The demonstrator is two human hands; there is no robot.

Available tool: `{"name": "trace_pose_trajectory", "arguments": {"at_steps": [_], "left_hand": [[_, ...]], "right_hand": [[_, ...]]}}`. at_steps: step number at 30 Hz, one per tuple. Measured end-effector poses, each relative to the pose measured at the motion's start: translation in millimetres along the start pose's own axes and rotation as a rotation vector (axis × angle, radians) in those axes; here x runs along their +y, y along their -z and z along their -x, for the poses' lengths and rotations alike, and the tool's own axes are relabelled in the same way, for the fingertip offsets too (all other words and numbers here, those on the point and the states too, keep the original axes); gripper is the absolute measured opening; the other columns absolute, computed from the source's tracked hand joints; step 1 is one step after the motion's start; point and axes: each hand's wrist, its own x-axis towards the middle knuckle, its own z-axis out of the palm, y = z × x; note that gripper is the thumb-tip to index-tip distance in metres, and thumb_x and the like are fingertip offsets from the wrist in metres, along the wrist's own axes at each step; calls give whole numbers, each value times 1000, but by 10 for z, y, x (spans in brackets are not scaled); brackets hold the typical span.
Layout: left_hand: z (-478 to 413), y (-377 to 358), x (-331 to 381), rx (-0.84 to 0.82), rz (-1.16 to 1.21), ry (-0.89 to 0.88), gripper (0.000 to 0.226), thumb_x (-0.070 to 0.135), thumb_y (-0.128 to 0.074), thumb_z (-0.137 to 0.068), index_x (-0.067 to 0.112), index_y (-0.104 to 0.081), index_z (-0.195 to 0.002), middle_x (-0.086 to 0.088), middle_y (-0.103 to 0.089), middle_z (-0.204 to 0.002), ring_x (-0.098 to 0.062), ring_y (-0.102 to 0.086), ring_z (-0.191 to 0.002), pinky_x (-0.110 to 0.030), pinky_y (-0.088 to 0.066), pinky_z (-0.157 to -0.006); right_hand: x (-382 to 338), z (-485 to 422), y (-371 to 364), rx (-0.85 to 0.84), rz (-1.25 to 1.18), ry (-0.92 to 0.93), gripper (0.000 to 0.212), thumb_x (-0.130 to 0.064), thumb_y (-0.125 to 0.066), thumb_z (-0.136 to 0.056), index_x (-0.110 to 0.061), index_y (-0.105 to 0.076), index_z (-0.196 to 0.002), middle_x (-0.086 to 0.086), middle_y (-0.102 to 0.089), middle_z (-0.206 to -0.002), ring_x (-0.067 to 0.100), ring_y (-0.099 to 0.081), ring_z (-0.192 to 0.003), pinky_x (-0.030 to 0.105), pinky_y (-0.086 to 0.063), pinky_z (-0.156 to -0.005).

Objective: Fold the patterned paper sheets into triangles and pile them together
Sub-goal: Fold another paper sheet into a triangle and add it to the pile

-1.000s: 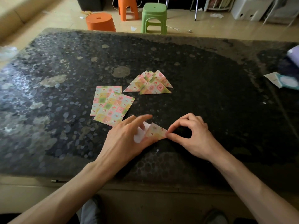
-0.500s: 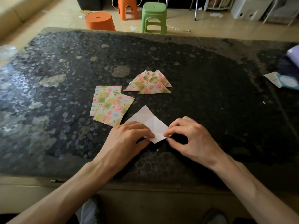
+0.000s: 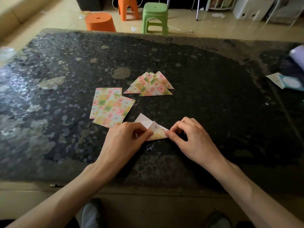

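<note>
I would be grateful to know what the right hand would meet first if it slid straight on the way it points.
The right hand pinches the half-folded sheet. Going on up-left, it would probably bump the left hand, which holds that sheet's other side.

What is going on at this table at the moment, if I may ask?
A person is folding a patterned sheet on the dark table. The left hand pinches its left side and the right hand pinches its right corner. One flap is folded over, with the white underside showing behind. Two flat sheets lie overlapping just beyond the left hand, and a pile of triangles sits farther back.
</note>
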Motion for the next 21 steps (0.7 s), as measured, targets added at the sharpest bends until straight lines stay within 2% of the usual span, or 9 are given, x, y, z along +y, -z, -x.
{"name": "trace_pose_trajectory", "arguments": {"at_steps": [1,3,5,13,17,21], "left_hand": [[-9,-11,8,2,-19,14,30,61,-63,-88,34,-76,-86,19,-64,-69,1,-61,-69,-16,-49,-62],[-22,-22,22,6,-47,43,33,63,-61,-89,32,-73,-85,17,-65,-70,0,-61,-66,-29,-56,-66],[-30,-26,26,11,-75,59,32,62,-63,-90,31,-71,-85,18,-64,-72,-1,-62,-68,-33,-57,-68],[-40,-45,16,23,-104,78,28,59,-66,-90,32,-66,-83,18,-62,-70,-3,-60,-68,-33,-56,-64],[-53,-58,18,34,-97,80,28,59,-67,-90,32,-66,-84,18,-63,-70,-2,-60,-67,-32,-56,-65],[-56,-65,13,47,-84,81,26,58,-67,-90,33,-63,-89,20,-63,-67,1,-61,-65,-33,-56,-65]], "right_hand": [[-6,-4,-17,17,19,1,29,-58,-58,-94,-31,-65,-87,-15,-53,-88,3,-49,-91,20,-39,-78],[-32,-10,-37,46,51,4,27,-58,-56,-96,-34,-58,-83,-16,-50,-84,3,-47,-87,16,-35,-72],[-57,-16,-47,66,76,5,26,-59,-53,-96,-36,-54,-84,-17,-47,-83,2,-46,-85,12,-32,-69],[1,59,-6,77,23,85,16,-53,-63,-96,-38,-62,-103,-20,-48,-87,0,-50,-89,13,-37,-73],[33,102,-17,107,-1,133,19,-48,-64,-95,-40,-76,-108,-18,-53,-98,4,-54,-95,25,-51,-77],[45,119,-20,120,10,139,19,-45,-67,-94,-39,-78,-109,-17,-53,-99,5,-54,-94,27,-52,-77]]}}
